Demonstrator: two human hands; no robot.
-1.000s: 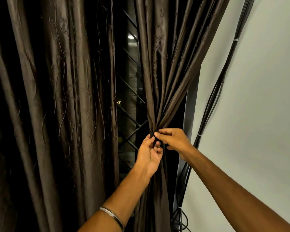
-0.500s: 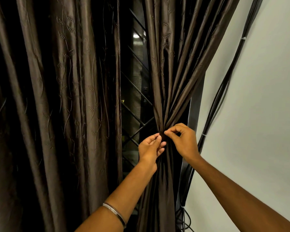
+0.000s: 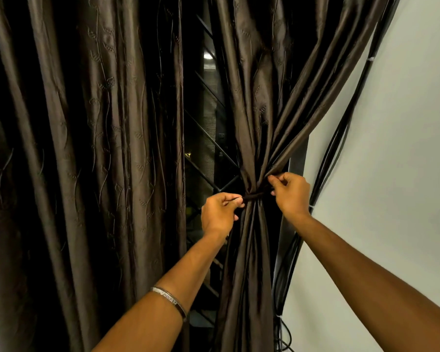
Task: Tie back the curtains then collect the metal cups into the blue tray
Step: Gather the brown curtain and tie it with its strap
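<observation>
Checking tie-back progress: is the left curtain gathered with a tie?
No, the left curtain hangs loose; only the right curtain is cinched.

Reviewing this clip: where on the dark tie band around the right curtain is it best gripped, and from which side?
Probably by its two free ends, one from each side. The tie band runs level across the gathered right curtain, and the left hand and right hand pinch there now.

Cables (image 3: 341,138) crowding curtain's (image 3: 254,123) rt side
</observation>
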